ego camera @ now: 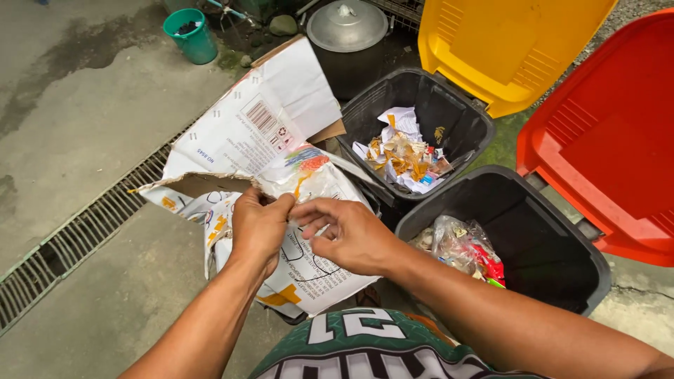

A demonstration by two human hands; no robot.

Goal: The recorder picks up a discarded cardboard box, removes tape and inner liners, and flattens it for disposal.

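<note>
As both hands pinch it, the white printed carton [267, 175] is torn. Left grip [258, 226] and right grip [342, 231] are closed on it, beside a yellow-lidded bin [449, 116].

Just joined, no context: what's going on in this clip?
A person stands over two open wheeled bins, holding a flattened white cardboard box in both hands. The left hand grips its torn edge; the right hand pinches the printed card beside it. The bin with the yellow lid holds crumpled paper scraps. The bin with the red lid holds a clear plastic bag of wrappers. A drain grate runs along the concrete to the left.
</note>
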